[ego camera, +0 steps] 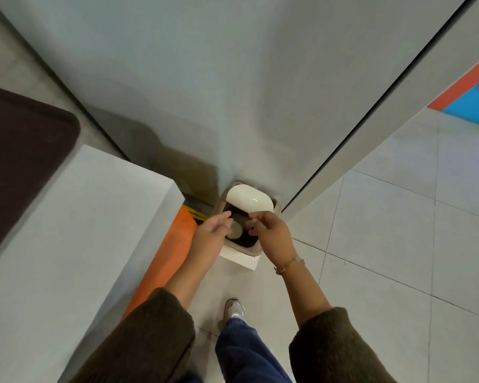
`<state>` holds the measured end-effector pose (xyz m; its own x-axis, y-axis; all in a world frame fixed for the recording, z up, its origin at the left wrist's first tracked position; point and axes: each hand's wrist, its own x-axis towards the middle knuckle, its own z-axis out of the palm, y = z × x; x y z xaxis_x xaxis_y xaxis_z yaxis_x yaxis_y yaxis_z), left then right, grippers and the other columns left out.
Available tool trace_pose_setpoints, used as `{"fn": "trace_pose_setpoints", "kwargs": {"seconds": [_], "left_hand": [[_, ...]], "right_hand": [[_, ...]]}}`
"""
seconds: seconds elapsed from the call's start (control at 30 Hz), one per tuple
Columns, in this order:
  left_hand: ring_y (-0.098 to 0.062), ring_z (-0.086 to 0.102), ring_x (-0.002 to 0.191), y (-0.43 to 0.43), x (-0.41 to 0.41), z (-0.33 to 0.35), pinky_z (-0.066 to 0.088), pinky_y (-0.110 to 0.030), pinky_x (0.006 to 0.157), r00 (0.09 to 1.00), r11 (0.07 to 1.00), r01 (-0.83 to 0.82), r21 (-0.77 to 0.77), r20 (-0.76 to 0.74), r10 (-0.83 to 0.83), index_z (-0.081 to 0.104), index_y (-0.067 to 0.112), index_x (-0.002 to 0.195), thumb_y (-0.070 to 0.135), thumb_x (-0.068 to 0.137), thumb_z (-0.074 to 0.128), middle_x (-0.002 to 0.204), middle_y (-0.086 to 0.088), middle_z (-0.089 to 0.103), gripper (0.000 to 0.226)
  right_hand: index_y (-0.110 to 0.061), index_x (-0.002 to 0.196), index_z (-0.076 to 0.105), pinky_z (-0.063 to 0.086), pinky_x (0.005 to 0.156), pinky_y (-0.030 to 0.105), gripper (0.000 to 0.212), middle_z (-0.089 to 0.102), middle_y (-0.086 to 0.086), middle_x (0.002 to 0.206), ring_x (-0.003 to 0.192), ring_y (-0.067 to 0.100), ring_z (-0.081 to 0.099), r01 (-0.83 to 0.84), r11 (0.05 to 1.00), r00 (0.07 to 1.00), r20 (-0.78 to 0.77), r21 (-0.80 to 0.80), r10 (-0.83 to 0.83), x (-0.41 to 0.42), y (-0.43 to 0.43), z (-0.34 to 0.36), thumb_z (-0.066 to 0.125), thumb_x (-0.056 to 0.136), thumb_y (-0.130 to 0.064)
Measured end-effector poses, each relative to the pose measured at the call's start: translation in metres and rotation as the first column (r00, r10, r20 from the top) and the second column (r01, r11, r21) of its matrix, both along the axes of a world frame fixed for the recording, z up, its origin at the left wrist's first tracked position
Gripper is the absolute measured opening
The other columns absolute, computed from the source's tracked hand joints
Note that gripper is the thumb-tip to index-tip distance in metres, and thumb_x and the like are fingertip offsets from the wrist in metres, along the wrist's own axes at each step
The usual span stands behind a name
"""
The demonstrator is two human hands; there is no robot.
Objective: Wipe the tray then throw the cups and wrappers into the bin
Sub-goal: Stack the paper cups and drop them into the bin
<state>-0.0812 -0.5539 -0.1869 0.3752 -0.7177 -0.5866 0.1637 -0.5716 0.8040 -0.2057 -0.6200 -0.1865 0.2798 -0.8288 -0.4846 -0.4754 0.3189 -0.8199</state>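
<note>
Both hands (213, 233) empty over white bin (242, 254), lid (249, 200) up.

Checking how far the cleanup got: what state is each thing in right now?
bin: lid raised, opening exposed
cup: lying inside the bin
left hand: open, empty, over the bin
right hand: fingers loosely curled, nothing visibly held
tray: on the counter, bare

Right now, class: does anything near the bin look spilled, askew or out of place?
Nothing stands out. The bin stands upright on the floor with its lid raised, both hands are empty above it, and no litter shows on the tiles.
</note>
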Motion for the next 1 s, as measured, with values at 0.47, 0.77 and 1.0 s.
{"fn": "trace_pose_setpoints", "kwargs": {"seconds": [0.47,0.77,1.0], "left_hand": [[-0.015,0.064,0.101,0.196,0.106,0.189,0.048,-0.028,0.094,0.834,0.918,-0.299,-0.261,0.396,0.384,0.064,0.030,0.101,0.015,0.093,0.050,0.110,0.005,0.068,0.022],[-0.015,0.068,0.088,0.409,0.169,0.231,0.048,-0.023,0.081,0.557,0.609,-0.671,-0.424,0.255,0.791,0.069,0.025,0.095,0.002,0.089,0.051,0.097,0.000,0.072,0.029],[-0.013,0.065,0.080,0.565,0.199,0.238,0.049,-0.012,0.068,0.333,0.368,-0.766,-0.527,0.164,0.929,0.066,0.013,0.098,-0.004,0.090,0.047,0.092,-0.005,0.069,0.027]], "right_hand": [[-0.021,0.094,0.064,0.052,0.073,0.019,0.015,0.066,-0.006,0.084,0.078,0.011,0.063,-0.592,0.764,0.747,0.180,-0.255,0.640,0.146,0.111,0.167,0.051,0.094,-0.015],[-0.015,0.097,0.066,0.046,0.063,0.005,0.015,0.069,-0.001,0.090,0.075,0.008,0.065,-0.823,0.487,0.439,0.217,-0.291,0.872,0.261,0.295,0.220,0.051,0.094,-0.016],[-0.011,0.098,0.066,0.043,0.056,0.005,0.015,0.070,0.005,0.091,0.073,0.013,0.065,-0.857,0.411,0.332,0.277,-0.312,0.902,0.317,0.445,0.231,0.052,0.093,-0.012]]}}
